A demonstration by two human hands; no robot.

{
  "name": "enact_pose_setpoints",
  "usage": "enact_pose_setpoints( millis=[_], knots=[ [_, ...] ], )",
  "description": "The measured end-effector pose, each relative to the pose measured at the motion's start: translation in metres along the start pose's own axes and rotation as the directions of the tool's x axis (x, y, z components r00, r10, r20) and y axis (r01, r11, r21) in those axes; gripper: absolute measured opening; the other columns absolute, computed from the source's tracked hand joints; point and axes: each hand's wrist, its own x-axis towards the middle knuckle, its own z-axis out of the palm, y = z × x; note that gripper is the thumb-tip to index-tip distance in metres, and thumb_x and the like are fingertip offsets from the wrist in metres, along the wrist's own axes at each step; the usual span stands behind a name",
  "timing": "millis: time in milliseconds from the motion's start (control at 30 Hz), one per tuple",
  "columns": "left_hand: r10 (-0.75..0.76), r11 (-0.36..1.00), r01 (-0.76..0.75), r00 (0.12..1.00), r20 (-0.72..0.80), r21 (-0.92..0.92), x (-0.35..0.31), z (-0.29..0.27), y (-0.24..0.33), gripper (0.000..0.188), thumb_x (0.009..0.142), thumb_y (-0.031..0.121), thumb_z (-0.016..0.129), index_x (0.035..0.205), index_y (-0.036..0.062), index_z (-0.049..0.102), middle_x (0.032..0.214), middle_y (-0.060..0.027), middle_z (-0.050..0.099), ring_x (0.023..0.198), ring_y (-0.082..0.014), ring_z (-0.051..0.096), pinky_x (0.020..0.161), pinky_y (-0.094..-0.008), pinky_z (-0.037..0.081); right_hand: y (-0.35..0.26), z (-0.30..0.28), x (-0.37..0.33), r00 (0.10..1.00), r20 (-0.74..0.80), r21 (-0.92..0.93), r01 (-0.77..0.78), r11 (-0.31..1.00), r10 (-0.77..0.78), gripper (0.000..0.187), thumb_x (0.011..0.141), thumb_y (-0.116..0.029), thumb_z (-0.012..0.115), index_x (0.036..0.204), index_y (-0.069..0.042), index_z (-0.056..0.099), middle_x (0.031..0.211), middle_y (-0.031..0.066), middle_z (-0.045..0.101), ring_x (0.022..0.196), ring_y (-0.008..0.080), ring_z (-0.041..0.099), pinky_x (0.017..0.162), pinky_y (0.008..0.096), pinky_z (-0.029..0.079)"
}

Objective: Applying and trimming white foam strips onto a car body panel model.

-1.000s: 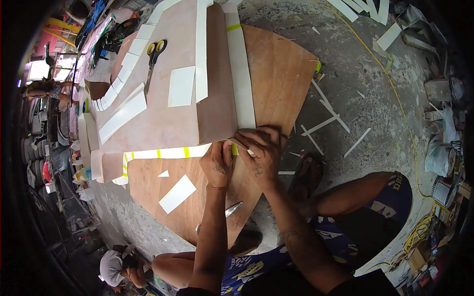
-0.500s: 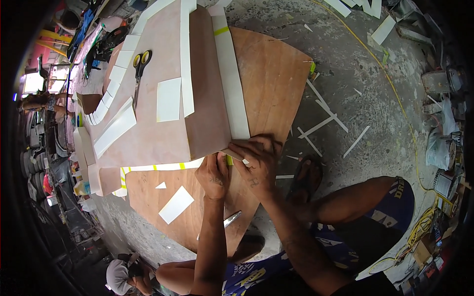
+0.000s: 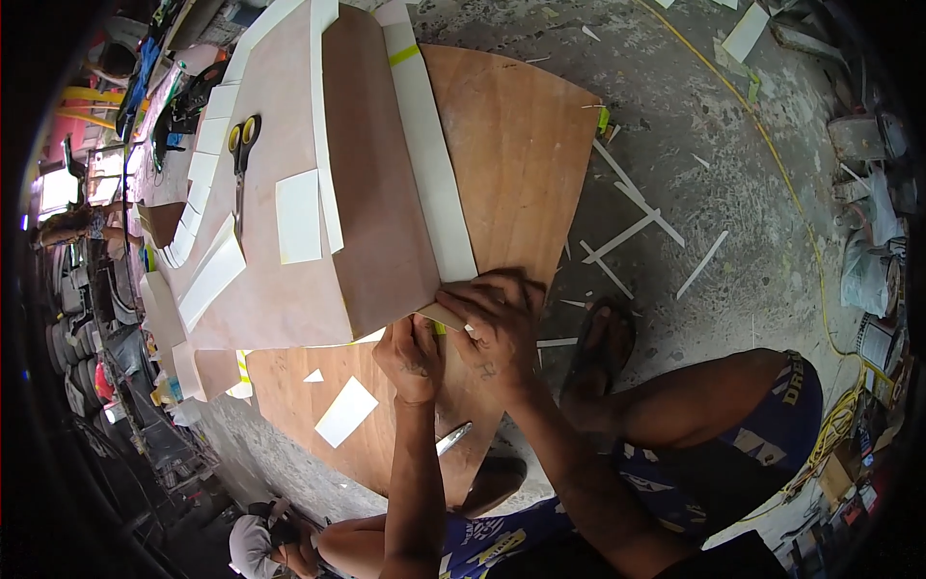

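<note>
A large angular pinkish-brown form point(image 3: 275, 299), edged with white card strips, stands on a plywood board point(image 3: 511, 125). At its near lower corner my two hands work close together. A small piece of card point(image 3: 442, 316) lies between them, its lower part hidden by fingers. My left hand point(image 3: 410, 359) is closed, fingertips pinching the card's near edge. My right hand point(image 3: 494, 323) has its thumb and fingers closed on the card's other side, against the form's corner. A short stretch of yellow tape point(image 3: 440, 328) shows between the hands.
Black-and-yellow scissors point(image 3: 241, 159) and a loose white card rectangle point(image 3: 298, 216) lie on the form. Another card piece point(image 3: 346, 412) and a cutter knife point(image 3: 452, 437) lie on the plywood. Card offcuts point(image 3: 622, 236) litter the concrete floor. At lower left is another person point(image 3: 265, 540).
My view has shifted a little, so the form appears lower and further left. Both hands remain at the same corner; the card piece between them now shows more.
</note>
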Motion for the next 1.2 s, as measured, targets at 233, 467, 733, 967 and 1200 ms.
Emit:
enact_pose_setpoints(
  millis=[233,467,733,967,1200],
  knots=[
    [0.008,1.0,-0.008,1.0,-0.003,0.01,0.0018,-0.0006,0.0014,0.023,0.093,0.01,0.053,0.073,0.0004,0.049,0.061,-0.0153,0.053,0.049,-0.0278,0.051,0.048,-0.0355,0.04,-0.002,-0.0017,0.001,0.999,-0.031,0.01,0.006,1.0,-0.006,0.028,0.073,-0.024,0.07,0.1,-0.017,0.073,0.105,-0.0088,0.069,0.1,0.0165,0.055,0.091,0.0376,0.033],
    [0.072,0.997,-0.072,0.997,-0.004,0.027,0.0022,0.0006,-0.0006,0.022,0.095,0.008,0.05,0.074,0.0019,0.046,0.059,-0.0144,0.049,0.047,-0.029,0.048,0.047,-0.0374,0.038,-0.0034,-0.0023,0.0018,1.0,-0.009,0.006,-0.005,1.0,0.005,0.025,0.076,-0.026,0.07,0.099,-0.017,0.074,0.103,-0.009,0.069,0.1,0.0167,0.056,0.09,0.037,0.033],
    [0.064,0.998,-0.064,0.998,0.011,-0.011,0.0032,-0.0005,0.0012,0.023,0.096,0.01,0.051,0.074,0.0014,0.046,0.06,-0.0129,0.048,0.049,-0.0282,0.046,0.048,-0.0355,0.038,-0.0039,-0.0009,0.0016,0.999,-0.042,-0.019,0.008,1.0,-0.009,0.024,0.075,-0.026,0.072,0.098,-0.018,0.074,0.103,-0.0097,0.069,0.099,0.0164,0.056,0.089,0.037,0.034],
    [0.057,0.998,-0.057,0.998,0.005,0.005,0.0023,0.0004,0.0002,0.025,0.096,0.012,0.051,0.074,0.0008,0.047,0.059,-0.0138,0.047,0.049,-0.0282,0.046,0.048,-0.0354,0.038,-0.0028,-0.001,0.0022,0.999,-0.046,-0.027,0.009,1.0,-0.01,0.023,0.075,-0.026,0.072,0.097,-0.018,0.073,0.102,-0.0108,0.069,0.097,0.0161,0.057,0.088,0.037,0.035],
    [0.032,0.999,-0.032,0.999,-0.007,-0.008,0.0021,0.0002,-0.0012,0.024,0.096,0.013,0.052,0.075,0.001,0.05,0.059,-0.014,0.05,0.048,-0.0296,0.048,0.047,-0.0359,0.038,-0.0045,0.0008,0.0018,0.998,-0.061,-0.008,-0.009,1.0,0.008,0.023,0.074,-0.025,0.072,0.097,-0.018,0.074,0.102,-0.0107,0.07,0.098,0.0161,0.057,0.089,0.0369,0.035]
  ],
)
